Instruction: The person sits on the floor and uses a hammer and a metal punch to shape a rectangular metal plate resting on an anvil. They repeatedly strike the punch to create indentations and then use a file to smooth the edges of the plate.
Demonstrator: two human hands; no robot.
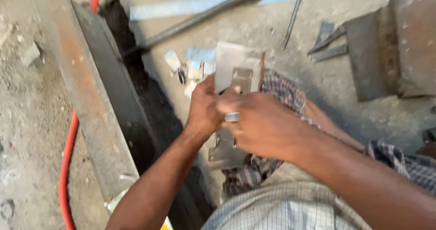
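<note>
Both hands hold a flat metal plate [229, 66] over the person's lap, above the concrete floor [318, 75]. The left hand [203, 107] grips its left edge; the right hand [259, 123], wearing a ring [232, 117], closes over its middle. Small metal pieces [190, 64] lie just beyond, near a rusty steel beam [91, 98] and a red hose [66, 162].

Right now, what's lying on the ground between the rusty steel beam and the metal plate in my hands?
Head view: a dark gap, then small pale metal blocks on the concrete floor.
</note>
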